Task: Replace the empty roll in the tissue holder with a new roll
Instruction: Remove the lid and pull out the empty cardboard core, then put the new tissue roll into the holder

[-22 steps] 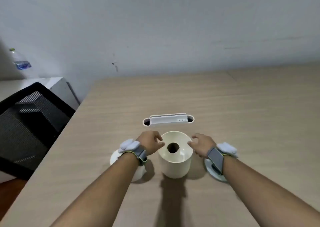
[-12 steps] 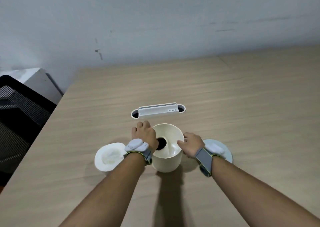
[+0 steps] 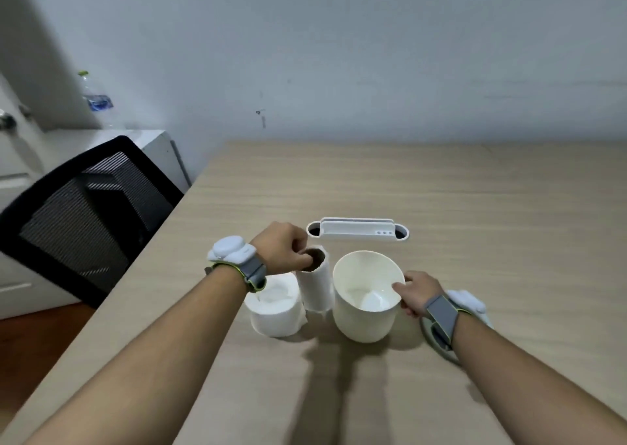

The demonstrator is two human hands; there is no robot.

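A cream cylindrical tissue holder (image 3: 364,319) stands open on the wooden table, with a scrap of white tissue at its bottom. My right hand (image 3: 415,292) grips its right rim. My left hand (image 3: 281,253) pinches the top of the nearly empty roll (image 3: 317,287), a brown core with a thin white layer, held upright just left of the holder and outside it. A full new white roll (image 3: 274,309) stands on the table to the left, partly under my left wrist. The holder's round lid (image 3: 437,341) lies under my right wrist, mostly hidden.
A white cable-port cover (image 3: 358,231) is set into the table (image 3: 475,207) just behind the holder. A black mesh chair (image 3: 84,214) stands off the table's left edge. Behind it, a water bottle (image 3: 93,100) sits on a white cabinet by the wall.
My left hand reached into the holder and has lifted the nearly empty roll out to its left. The right hand shifted to the holder's right rim. The camera view swung right.
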